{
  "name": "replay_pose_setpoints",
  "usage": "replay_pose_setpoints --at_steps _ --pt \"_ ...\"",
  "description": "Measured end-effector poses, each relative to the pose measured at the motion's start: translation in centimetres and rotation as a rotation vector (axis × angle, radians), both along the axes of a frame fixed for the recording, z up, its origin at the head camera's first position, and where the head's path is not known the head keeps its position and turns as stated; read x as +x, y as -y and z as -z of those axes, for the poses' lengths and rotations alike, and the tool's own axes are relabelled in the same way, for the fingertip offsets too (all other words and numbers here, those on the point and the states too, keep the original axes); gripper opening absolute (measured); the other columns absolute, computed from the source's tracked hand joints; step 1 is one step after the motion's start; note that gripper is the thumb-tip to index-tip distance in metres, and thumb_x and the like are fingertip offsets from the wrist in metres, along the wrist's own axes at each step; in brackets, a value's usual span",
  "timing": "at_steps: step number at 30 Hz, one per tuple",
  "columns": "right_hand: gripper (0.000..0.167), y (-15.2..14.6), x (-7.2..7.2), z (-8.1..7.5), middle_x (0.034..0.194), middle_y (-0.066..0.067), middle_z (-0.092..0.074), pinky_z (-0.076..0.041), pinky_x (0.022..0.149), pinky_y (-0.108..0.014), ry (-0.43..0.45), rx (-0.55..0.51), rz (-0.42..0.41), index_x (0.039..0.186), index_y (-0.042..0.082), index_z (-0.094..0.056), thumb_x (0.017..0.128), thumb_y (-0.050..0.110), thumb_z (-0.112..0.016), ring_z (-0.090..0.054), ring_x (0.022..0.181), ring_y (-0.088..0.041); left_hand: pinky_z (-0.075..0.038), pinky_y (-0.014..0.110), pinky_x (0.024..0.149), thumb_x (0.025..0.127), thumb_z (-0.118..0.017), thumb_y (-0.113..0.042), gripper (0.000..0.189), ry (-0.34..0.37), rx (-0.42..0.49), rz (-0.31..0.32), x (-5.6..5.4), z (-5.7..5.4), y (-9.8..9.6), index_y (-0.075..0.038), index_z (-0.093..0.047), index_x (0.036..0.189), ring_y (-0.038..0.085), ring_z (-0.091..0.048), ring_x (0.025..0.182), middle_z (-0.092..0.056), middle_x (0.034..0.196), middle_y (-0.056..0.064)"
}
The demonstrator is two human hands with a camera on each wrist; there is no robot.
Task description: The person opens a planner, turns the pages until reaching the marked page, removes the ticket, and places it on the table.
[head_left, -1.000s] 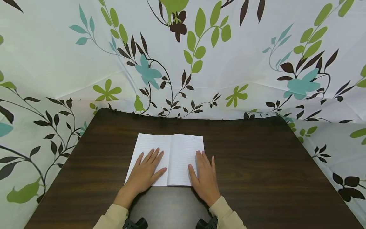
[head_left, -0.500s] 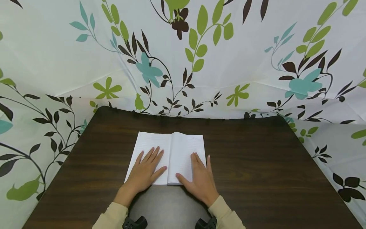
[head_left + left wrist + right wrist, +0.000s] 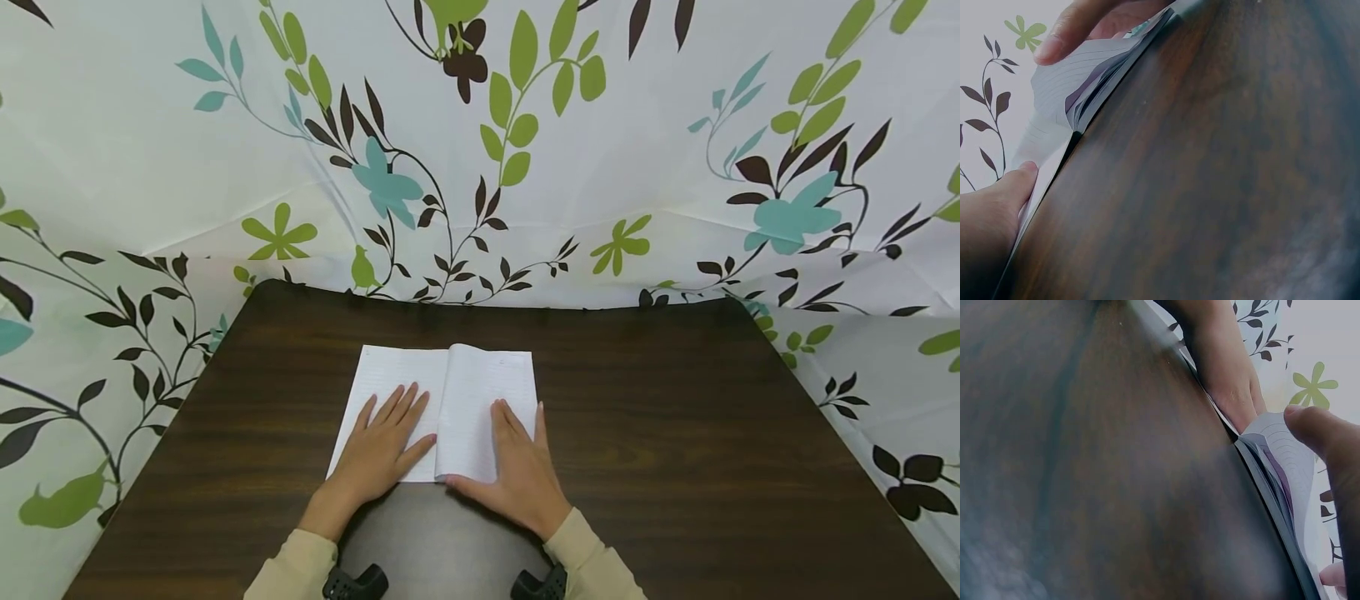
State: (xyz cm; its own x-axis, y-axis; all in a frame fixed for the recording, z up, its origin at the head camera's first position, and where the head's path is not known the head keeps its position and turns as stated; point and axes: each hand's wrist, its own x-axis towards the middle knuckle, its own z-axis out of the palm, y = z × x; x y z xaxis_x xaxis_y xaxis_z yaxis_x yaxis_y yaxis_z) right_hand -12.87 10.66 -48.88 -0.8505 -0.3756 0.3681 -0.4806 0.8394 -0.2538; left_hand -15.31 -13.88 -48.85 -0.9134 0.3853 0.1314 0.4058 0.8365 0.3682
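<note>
An open lined notebook [image 3: 468,392] lies on the dark wood table. My left hand [image 3: 375,458] rests flat on its left page, fingers spread, with the thumb near the centre fold. On the right page lies my right hand [image 3: 522,477], fingers straight, thumb stretched left along the bottom edge toward the fold. That page bulges up beside the fold. Both wrist views show the lined sheet [image 3: 1050,81] arched above the other leaves, which are partly fanned apart. In the right wrist view, the right thumb [image 3: 1319,428] touches or nearly touches the raised sheet; I cannot tell which.
The wood-grain table [image 3: 675,433] spreads out on both sides of the notebook. A grey surface [image 3: 442,542] lies between the forearms at the front. A white curtain [image 3: 600,167] with leaf prints hangs behind and around the table. Black wrist devices [image 3: 354,582] sit under the sleeves.
My right hand has slid left across the right page, its thumb moving from the page's right part toward the fold. The page has bulged up near the fold. The left hand has stayed in place.
</note>
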Motion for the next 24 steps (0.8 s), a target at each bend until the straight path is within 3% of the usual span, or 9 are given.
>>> replay_pose_setpoints --at_steps 7,11,16,20,24 --pt "0.116 -0.1 -0.1 0.1 0.149 -0.025 -0.051 -0.016 0.116 -0.075 -0.039 0.003 -0.021 0.147 -0.014 -0.047 0.087 0.086 -0.048 -0.050 0.142 -0.029 -0.010 0.061 0.124 0.105 -0.054 -0.051 0.071 0.000 0.000 0.000 -0.1 0.1 0.0 -0.009 -0.039 0.160 0.033 -0.023 0.156 -0.030 0.168 0.013" --pt "0.110 -0.2 -0.1 0.1 0.147 -0.026 -0.054 -0.019 0.114 -0.076 -0.085 0.028 -0.030 0.144 -0.014 -0.050 0.086 0.079 -0.061 -0.054 0.139 -0.030 -0.010 0.062 0.124 0.104 -0.054 -0.050 0.071 -0.003 0.006 0.001 -0.1 0.0 0.0 -0.008 -0.040 0.160 0.033 -0.023 0.156 -0.031 0.167 0.014" --pt "0.095 -0.7 0.0 0.0 0.145 -0.023 -0.058 -0.020 0.114 -0.077 -0.094 0.049 -0.042 0.142 -0.013 -0.053 0.082 0.057 -0.078 -0.054 0.138 -0.030 -0.010 0.061 0.124 0.104 -0.055 -0.050 0.071 -0.011 0.008 -0.004 0.0 0.1 -0.1 -0.008 -0.040 0.160 0.034 -0.024 0.156 -0.031 0.167 0.014" --pt "0.084 -1.6 0.4 0.1 0.144 -0.023 -0.059 -0.018 0.114 -0.077 -0.093 0.009 -0.028 0.142 -0.013 -0.053 0.080 0.037 -0.082 -0.053 0.139 -0.032 -0.010 0.061 0.124 0.104 -0.054 -0.051 0.072 -0.004 0.007 -0.001 0.0 0.2 -0.1 -0.008 -0.038 0.160 0.033 -0.023 0.156 -0.030 0.167 0.014" --pt "0.079 -2.3 0.6 0.2 0.145 -0.027 -0.056 -0.018 0.113 -0.077 -0.106 -0.104 0.059 0.144 -0.016 -0.048 0.076 0.010 -0.077 -0.051 0.139 -0.040 -0.009 0.061 0.124 0.104 -0.053 -0.051 0.072 -0.006 -0.005 -0.002 -0.1 0.1 0.0 -0.009 -0.038 0.161 0.033 -0.023 0.157 -0.030 0.168 0.013"
